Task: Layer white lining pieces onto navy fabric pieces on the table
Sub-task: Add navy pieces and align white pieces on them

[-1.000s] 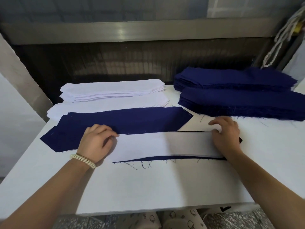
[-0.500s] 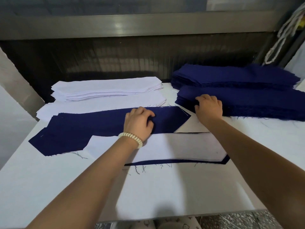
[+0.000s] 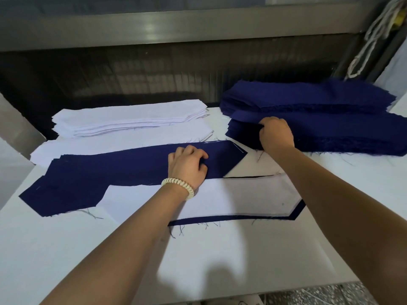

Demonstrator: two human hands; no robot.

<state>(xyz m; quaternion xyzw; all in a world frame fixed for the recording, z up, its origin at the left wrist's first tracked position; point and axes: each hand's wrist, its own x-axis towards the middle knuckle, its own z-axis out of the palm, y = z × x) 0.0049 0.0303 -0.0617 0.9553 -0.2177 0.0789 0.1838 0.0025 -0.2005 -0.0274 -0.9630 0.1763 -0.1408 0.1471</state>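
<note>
1. The table [image 3: 66,249] is white and carries all the fabric.
2. Two white stacks occupy the far left. The far lining stack [image 3: 132,117] lies behind the near lining stack [image 3: 110,146], and their long edges touch.
3. Two navy stacks occupy the far right. The far navy stack [image 3: 308,95] lies behind the near navy stack [image 3: 352,137] and partly on it. Both have frayed edges.
4. A flat navy pile [image 3: 99,175] of a few offset pieces lies across the centre-left, just in front of the near lining stack and overlapping its near edge.
5. A lining piece [image 3: 242,199] lies flat on a navy piece [image 3: 297,211] at the front centre. The navy piece shows only as a narrow band along the near edge and the slanted right end. The left end of the lining piece lies over the near edge of the navy pile.
6. The left hand [image 3: 187,167] rests on the right part of the navy pile with its fingers curled under. Whether it pinches any fabric cannot be told.
7. The right hand [image 3: 276,134] grips the left end of the near navy stack, fingers curled round the upper layers.
8. A coiled bracelet [image 3: 178,183] sits on the left wrist.
9. A metal ledge [image 3: 154,29] runs behind the table. White cords [image 3: 370,36] hang at the upper right.
</note>
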